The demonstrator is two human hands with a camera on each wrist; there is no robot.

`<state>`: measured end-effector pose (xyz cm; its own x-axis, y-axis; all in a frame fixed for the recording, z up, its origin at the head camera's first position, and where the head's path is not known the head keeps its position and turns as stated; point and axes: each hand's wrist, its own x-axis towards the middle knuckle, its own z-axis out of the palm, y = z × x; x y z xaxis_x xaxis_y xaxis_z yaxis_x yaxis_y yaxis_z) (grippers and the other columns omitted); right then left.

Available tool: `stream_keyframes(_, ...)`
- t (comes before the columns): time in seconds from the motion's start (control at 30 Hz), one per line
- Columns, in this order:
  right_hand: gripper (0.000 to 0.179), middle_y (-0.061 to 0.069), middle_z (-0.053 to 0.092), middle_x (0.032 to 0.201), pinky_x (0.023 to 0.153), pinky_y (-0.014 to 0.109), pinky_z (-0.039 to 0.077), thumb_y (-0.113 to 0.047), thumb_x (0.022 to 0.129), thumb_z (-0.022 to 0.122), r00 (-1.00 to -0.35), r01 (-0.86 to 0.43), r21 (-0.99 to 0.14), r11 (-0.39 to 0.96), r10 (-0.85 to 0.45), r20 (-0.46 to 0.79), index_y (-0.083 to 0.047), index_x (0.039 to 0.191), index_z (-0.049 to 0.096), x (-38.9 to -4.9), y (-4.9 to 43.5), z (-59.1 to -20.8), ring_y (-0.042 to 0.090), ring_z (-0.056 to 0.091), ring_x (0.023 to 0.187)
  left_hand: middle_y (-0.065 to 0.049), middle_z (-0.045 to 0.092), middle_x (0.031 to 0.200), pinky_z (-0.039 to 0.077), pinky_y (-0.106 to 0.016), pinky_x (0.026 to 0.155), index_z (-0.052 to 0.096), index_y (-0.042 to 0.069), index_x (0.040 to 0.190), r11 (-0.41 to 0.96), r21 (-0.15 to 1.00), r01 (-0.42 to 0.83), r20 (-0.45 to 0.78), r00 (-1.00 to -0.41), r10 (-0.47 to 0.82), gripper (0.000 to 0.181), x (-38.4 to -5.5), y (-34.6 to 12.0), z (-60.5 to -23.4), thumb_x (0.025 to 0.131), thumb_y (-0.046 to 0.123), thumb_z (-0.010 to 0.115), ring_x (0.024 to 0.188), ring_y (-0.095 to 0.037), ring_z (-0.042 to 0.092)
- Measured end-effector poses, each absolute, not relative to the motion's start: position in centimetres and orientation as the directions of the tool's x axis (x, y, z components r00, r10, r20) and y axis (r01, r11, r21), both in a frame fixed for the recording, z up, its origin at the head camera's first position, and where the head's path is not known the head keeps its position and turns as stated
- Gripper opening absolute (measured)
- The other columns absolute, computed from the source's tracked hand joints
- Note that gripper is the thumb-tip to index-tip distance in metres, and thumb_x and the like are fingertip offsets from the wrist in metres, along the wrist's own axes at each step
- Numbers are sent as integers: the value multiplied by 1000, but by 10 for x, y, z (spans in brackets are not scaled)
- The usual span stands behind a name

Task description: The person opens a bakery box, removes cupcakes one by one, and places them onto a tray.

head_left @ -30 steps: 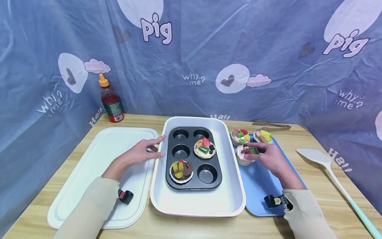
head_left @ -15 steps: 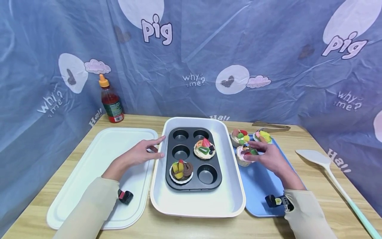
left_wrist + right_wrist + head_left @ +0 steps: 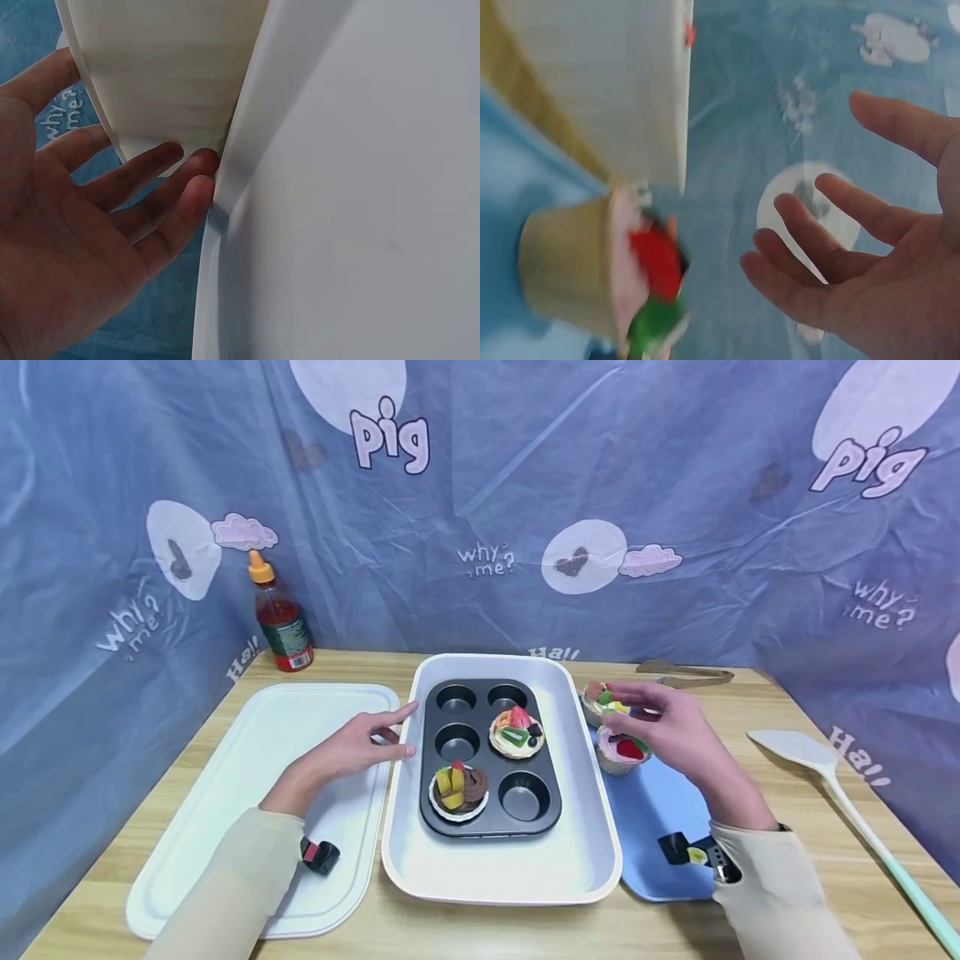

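My left hand touches the left side of a white rectangular bin with outstretched fingers. In the bin lies a dark muffin pan. A fruit-topped cupcake and a chocolate one sit in its cups. My right hand hovers with spread fingers over the cupcakes on the right. Below it a pink-frosted cupcake stands on the blue tray, apart from my fingers in the right wrist view. Behind that is a fruit-topped cupcake, partly covered by my hand.
A white tray lies on the left under my forearm. A red sauce bottle stands at the back left. Metal tongs lie at the back right, and a white-headed spatula along the right side.
My right hand has risen off the pink cupcake and moved slightly back, now covering the yellow-topped cupcake seen before. The left hand has stayed at the bin's side.
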<state>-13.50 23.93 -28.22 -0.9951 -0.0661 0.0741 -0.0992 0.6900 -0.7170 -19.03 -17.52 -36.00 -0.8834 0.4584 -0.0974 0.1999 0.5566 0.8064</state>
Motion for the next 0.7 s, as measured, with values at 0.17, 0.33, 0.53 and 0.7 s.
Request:
stream_keyframes(0.17,60,18,62,139,97,50,53,-39,92,74,-989,-130,-711,691,-139,46,-8,141,58,-142,210,-273,39,62,125,-19,62,129,49,-34,83,37,15,156,558,805,202,-93,-886,455,72,-190,-177,-360,95,31,71,105,-25,59)
stream_keyframes(0.33,54,17,62,139,101,49,51,-31,93,73,-983,-160,-751,641,-173,62,-7,140,59,-150,187,-269,37,59,127,-19,63,129,49,-34,82,37,16,156,564,801,201,-96,-887,452,72,-190,-177,-361,95,32,72,106,-25,60)
stream_keyframes(0.53,52,16,61,141,105,51,48,-27,94,73,-985,-137,-810,571,-166,50,-8,140,58,-159,169,-269,35,56,132,-19,63,128,49,-34,81,38,16,156,552,809,203,-90,-885,458,72,-191,-177,-361,94,30,72,104,-25,59)
stream_keyframes(0.7,55,16,58,143,108,52,45,-27,93,74,-989,-97,-818,567,-148,14,-8,141,57,-171,160,-279,34,54,135,-19,63,129,49,-34,82,38,15,156,547,809,214,-83,-880,468,72,-191,-177,-361,94,29,72,104,-25,59)
